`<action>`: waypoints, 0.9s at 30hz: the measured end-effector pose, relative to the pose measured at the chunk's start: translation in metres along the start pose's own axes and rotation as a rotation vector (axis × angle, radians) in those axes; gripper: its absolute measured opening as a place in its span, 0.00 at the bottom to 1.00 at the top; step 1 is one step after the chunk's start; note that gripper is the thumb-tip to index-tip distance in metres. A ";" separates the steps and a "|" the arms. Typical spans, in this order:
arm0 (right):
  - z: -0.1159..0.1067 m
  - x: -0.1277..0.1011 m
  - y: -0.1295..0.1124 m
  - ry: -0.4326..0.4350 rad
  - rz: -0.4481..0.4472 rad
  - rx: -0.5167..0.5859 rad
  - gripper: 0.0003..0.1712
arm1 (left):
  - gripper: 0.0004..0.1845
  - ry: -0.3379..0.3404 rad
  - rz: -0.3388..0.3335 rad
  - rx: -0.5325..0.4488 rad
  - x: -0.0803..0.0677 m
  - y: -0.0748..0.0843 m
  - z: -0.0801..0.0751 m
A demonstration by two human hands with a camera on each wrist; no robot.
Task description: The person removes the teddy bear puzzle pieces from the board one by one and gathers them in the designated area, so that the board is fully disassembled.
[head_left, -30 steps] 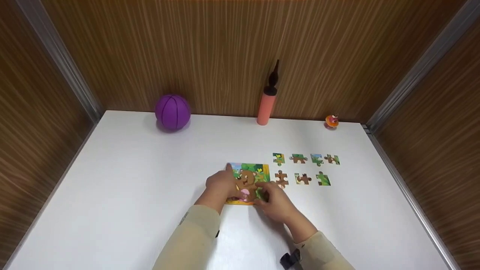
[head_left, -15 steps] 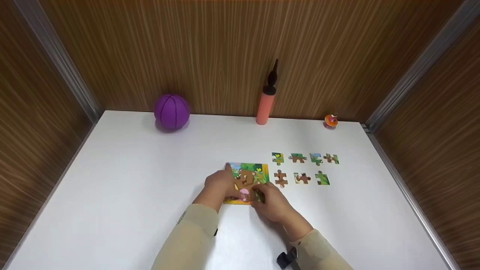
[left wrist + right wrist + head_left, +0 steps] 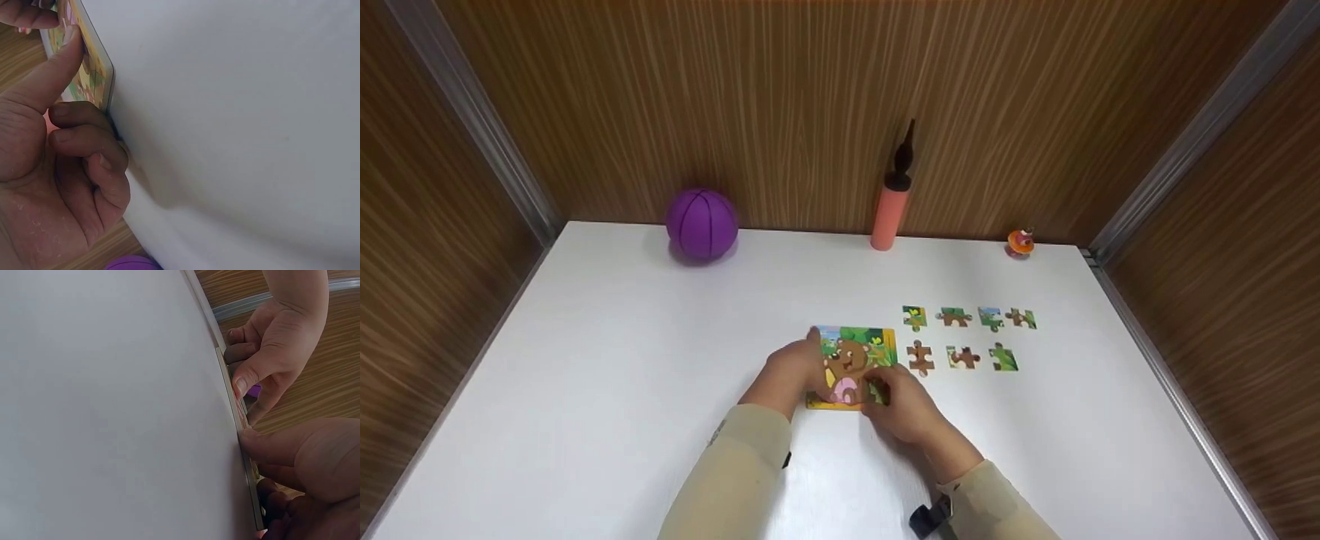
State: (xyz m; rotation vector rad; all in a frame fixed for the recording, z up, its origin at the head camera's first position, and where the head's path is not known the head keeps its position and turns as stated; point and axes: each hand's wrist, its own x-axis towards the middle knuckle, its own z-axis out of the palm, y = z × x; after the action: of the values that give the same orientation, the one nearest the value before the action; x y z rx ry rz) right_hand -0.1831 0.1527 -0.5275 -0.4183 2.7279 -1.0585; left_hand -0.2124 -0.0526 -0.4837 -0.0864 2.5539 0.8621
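Observation:
A square bear-picture puzzle (image 3: pixel 855 335) lies on the white table in the head view. My left hand (image 3: pixel 795 367) holds its left side, with the index finger along the edge. In the left wrist view, the thumb (image 3: pixel 56 73) lies over the puzzle's face and the other fingers (image 3: pixel 84 132) curl beside its edge. At the lower right corner, my right hand (image 3: pixel 907 409) pinches a puzzle piece (image 3: pixel 877 391) against the picture, index finger above and thumb at the bottom edge. That piece is mostly hidden by the fingers.
Several loose puzzle pieces (image 3: pixel 955 317) lie in two rows right of the puzzle. Along the back wall stand a purple ball (image 3: pixel 702 225), a pink hand pump (image 3: pixel 890 214) with a black nozzle, and a small orange-and-pink toy (image 3: pixel 1020 243). Wood-grain panels enclose the table.
My right fingers have shifted a little left over the puzzle's lower right part. My left thumb has drawn back left, uncovering more of the bear's pink area.

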 end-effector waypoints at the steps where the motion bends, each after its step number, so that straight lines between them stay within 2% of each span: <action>1: 0.000 0.000 0.000 0.005 0.003 0.006 0.25 | 0.67 -0.001 -0.005 -0.008 0.000 0.000 0.000; 8: 0.001 -0.002 -0.003 0.051 0.012 0.054 0.27 | 0.68 -0.006 0.005 0.023 0.001 -0.001 -0.001; 15: 0.000 -0.001 -0.003 0.063 0.018 0.088 0.28 | 0.69 -0.003 0.016 0.039 -0.001 0.001 -0.002; 27: -0.001 0.000 -0.003 0.074 -0.036 0.103 0.26 | 0.68 0.006 0.025 0.049 -0.003 0.001 -0.002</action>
State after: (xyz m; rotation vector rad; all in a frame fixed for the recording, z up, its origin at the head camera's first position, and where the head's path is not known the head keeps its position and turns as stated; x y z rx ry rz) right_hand -0.1823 0.1512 -0.5251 -0.4209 2.7234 -1.2417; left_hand -0.2109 -0.0531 -0.4807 -0.0424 2.5850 0.8097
